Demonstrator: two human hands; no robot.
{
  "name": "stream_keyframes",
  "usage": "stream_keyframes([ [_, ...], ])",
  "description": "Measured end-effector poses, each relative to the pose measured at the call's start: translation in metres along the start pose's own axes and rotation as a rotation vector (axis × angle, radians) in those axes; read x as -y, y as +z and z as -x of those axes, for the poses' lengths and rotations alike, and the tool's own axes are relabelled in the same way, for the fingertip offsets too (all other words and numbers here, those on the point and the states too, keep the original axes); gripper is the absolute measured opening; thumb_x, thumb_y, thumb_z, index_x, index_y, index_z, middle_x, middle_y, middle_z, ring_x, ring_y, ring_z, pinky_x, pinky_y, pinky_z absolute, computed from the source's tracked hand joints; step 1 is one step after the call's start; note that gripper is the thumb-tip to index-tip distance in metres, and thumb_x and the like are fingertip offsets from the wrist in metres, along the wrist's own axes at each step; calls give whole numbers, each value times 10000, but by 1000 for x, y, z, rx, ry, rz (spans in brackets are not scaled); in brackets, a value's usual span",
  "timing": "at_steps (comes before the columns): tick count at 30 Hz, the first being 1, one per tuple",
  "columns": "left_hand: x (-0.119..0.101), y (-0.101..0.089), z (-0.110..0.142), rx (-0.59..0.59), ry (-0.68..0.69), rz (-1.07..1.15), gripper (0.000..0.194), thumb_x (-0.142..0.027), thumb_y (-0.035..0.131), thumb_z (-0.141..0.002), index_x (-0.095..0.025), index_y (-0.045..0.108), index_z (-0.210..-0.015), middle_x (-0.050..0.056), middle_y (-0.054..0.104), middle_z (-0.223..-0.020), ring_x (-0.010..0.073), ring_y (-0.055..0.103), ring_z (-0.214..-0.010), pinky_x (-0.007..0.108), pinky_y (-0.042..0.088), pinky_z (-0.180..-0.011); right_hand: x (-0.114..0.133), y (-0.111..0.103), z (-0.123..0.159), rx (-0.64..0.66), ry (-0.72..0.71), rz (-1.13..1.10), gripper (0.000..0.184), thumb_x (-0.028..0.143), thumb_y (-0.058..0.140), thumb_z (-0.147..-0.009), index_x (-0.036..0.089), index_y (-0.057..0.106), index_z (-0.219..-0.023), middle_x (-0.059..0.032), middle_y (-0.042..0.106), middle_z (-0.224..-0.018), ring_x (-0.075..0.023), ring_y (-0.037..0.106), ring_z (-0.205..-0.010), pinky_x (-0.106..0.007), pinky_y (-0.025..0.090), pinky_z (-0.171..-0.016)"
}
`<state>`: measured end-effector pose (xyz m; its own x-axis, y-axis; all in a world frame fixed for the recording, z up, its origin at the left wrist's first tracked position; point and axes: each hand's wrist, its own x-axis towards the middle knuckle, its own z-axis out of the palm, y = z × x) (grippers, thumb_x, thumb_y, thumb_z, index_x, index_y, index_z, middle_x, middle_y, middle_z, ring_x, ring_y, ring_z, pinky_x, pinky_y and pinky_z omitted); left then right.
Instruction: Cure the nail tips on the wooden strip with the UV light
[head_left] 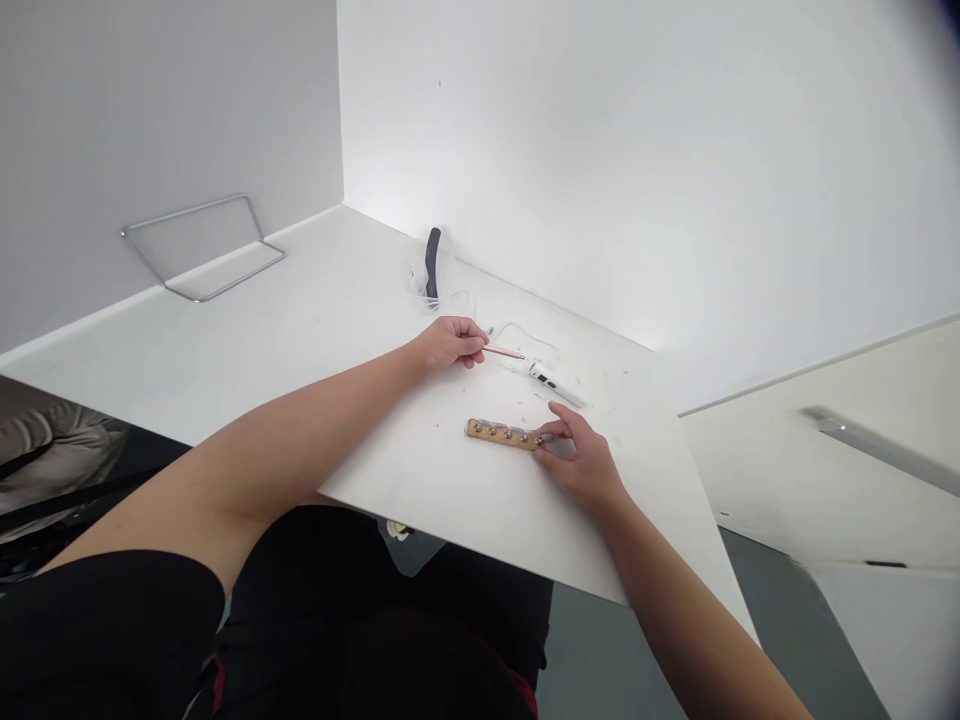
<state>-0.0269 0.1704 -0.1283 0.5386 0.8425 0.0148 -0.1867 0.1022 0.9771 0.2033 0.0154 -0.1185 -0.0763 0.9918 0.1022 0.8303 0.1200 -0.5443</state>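
My left hand [454,343] pinches a thin pinkish stick [501,351] with a dark tip; whether it is a pencil or a small tool I cannot tell. Its tip points right, close to the near end of a white pen-shaped device [558,384] with dark buttons, lying on the table. My right hand [581,460] grips the right end of a short wooden strip [504,434] set with several round shiny metal pieces like small bells. The strip lies flat or nearly so, near the front of the table.
Small dark bits lie scattered on the white table [390,470] around the device. Behind are a black curved handle-like object [433,262] and a white cable [450,300]. A bent metal wire frame [202,295] leans at the left wall. White walls close off the back.
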Motion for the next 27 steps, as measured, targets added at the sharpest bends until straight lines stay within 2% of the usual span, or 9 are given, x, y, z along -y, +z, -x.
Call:
stream_keyframes([
  [7,2,-1,-1,3,6,0,85,-175,582,-729,-107,572,-780,28,619,-599,67,530,-508,232,429,-567,-1,-1,-2,24,8,-1,603,252,559,-693,232,335,-1252,-35,657,-929,-192,607,-884,-390,465,-833],
  [12,2,0,-1,-3,8,-1,77,-168,581,-727,-105,568,-771,24,615,-591,65,526,-497,233,429,-563,1,0,-3,17,6,-4,595,252,561,-693,227,346,-1247,-33,657,-936,-187,605,-891,-356,480,-805],
  [19,-1,1,0,-10,2,-11,63,-149,579,-724,-102,567,-765,26,618,-589,62,523,-488,226,422,-556,0,1,-3,-1,-28,-44,611,250,563,-695,225,331,-1260,-43,641,-945,-186,600,-894,-381,449,-846],
  [27,0,0,-1,-13,-14,5,84,-169,589,-719,-105,565,-769,22,621,-588,59,525,-486,219,425,-561,-1,2,-3,37,-20,3,575,250,561,-687,236,389,-1236,-47,629,-992,-199,586,-944,-380,463,-841],
])
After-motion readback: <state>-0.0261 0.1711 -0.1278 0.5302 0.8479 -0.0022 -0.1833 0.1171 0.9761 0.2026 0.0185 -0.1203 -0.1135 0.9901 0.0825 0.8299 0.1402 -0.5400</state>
